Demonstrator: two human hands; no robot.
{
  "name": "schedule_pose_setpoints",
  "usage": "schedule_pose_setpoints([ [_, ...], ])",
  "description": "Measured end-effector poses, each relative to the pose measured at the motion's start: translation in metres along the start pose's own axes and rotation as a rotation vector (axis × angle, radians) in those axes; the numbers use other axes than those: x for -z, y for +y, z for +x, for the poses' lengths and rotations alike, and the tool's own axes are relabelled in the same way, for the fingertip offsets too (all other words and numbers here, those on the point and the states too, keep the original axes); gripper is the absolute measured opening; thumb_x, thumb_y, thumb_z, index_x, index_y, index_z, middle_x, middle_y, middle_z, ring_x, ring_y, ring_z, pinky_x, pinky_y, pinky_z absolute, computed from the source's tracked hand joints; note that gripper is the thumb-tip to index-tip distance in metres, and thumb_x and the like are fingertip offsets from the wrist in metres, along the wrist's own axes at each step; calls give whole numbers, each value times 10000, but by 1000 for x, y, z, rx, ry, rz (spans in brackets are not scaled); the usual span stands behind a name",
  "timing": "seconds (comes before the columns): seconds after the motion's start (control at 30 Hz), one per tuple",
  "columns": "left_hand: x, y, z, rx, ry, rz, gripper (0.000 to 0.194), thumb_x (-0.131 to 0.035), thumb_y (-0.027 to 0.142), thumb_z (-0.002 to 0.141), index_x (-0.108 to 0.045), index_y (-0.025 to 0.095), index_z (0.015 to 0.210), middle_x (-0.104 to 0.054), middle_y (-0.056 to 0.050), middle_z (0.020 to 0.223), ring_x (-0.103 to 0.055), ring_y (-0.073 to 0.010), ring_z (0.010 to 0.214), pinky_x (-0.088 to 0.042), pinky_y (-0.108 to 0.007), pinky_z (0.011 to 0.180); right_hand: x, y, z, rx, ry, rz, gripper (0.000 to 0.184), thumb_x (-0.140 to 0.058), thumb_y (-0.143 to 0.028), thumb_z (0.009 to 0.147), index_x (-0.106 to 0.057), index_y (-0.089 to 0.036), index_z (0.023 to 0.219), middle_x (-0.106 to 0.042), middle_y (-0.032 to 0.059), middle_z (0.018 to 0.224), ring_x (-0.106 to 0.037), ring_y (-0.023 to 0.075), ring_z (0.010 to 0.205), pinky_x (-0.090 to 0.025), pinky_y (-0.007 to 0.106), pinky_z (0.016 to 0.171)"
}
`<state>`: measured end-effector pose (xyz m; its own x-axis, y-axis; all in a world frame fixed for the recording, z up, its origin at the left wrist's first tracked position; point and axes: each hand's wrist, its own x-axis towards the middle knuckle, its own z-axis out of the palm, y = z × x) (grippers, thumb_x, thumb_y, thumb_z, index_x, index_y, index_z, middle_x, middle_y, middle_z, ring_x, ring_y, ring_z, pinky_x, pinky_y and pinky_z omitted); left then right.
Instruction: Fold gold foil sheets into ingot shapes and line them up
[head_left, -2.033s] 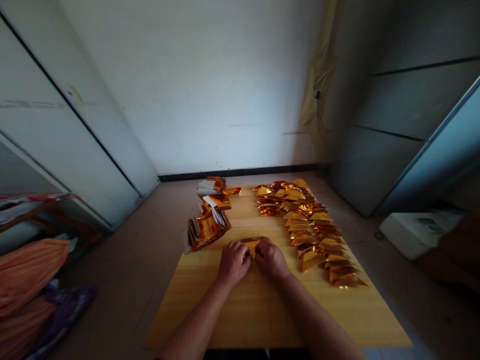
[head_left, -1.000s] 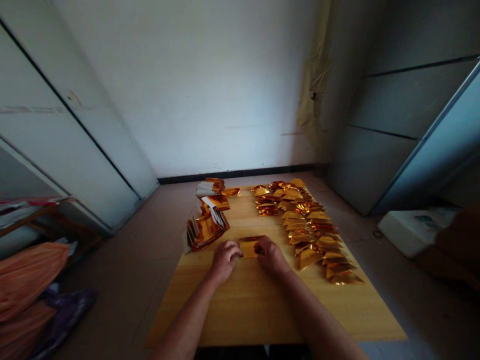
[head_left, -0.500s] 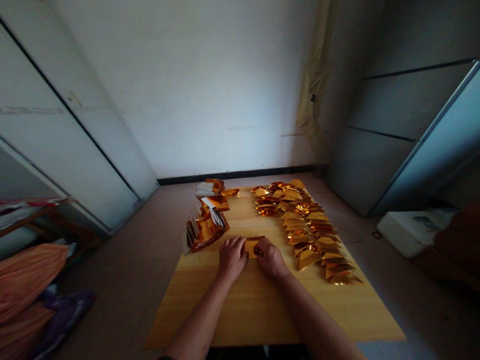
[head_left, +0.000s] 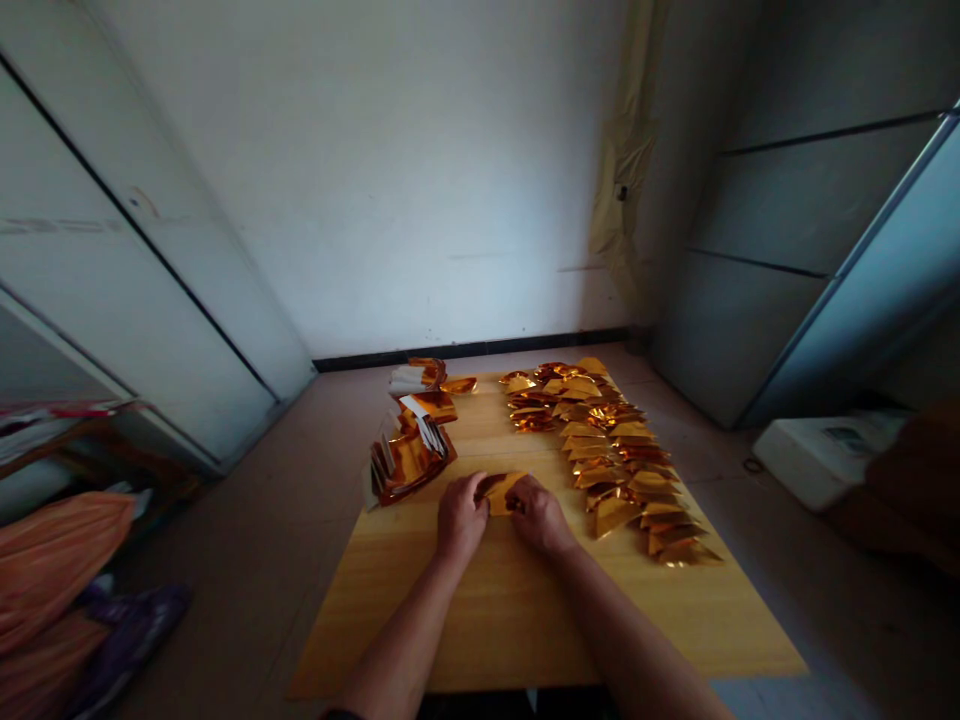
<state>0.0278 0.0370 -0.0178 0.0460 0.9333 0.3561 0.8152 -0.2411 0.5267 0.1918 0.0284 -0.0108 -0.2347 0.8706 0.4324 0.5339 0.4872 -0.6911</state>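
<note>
A small sheet of gold foil paper (head_left: 501, 491) lies on the wooden table (head_left: 525, 620) between my hands. My left hand (head_left: 460, 516) pinches its left edge with curled fingers. My right hand (head_left: 537, 514) presses on its right edge, fingers closed on it. A stack of unfolded gold sheets (head_left: 407, 455) stands just left of my left hand. A long row of folded gold pieces (head_left: 615, 455) runs along the table's right side, close to my right hand.
More gold and white sheets (head_left: 421, 377) lie at the table's far left corner. Orange and purple bags (head_left: 67, 580) sit on the floor at left. A white box (head_left: 825, 455) rests on the floor at right. Walls and grey panels close in behind.
My hands drew apart a second ago, showing the gold sheet flat, then closed in on it again. The sheet now looks partly folded between them.
</note>
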Motion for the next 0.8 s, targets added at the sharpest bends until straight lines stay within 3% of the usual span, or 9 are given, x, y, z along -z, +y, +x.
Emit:
schedule_pose_setpoints([
  [0.23, 4, 3, -1, 24, -17, -30, 410, -585, 32, 715, -601, 199, 1089, -667, -44, 1014, -582, -180, 961, -443, -325, 897, 3, -3, -3, 91, 114, -20, 351, -418, -15, 671, -611, -199, 900, -603, 61, 933, -548, 176, 894, -462, 284, 802],
  [0.37, 8, 8, -1, 20, -35, -20, 327, -576, 32, 720, -632, 201, 994, -670, -39, 969, -581, -181, 964, -435, -322, 895, 6, -5, -2, -1, 184, -211, 437, -438, -44, 703, -599, -191, 1081, -587, 94, 1081, -501, 214, 1002, -418, 349, 889],
  [0.57, 8, 10, -2, 13, -19, -11, 327, -563, 49, 731, -621, 194, 1018, -664, -34, 957, -577, -189, 946, -441, -330, 887, 4, -7, 0, -171, 28, -393, 606, -512, -120, 674, -504, -182, 1277, -476, 114, 1339, -387, 280, 1200, -337, 407, 959],
  [0.8, 6, 7, -3, -14, -12, -4, 336, -555, 45, 729, -628, 196, 1020, -671, -33, 961, -578, -187, 950, -442, -337, 902, 3, -8, 1, -239, -30, -433, 673, -534, -177, 694, -422, -159, 1358, -443, 134, 1386, -340, 279, 1264, -268, 407, 1014],
])
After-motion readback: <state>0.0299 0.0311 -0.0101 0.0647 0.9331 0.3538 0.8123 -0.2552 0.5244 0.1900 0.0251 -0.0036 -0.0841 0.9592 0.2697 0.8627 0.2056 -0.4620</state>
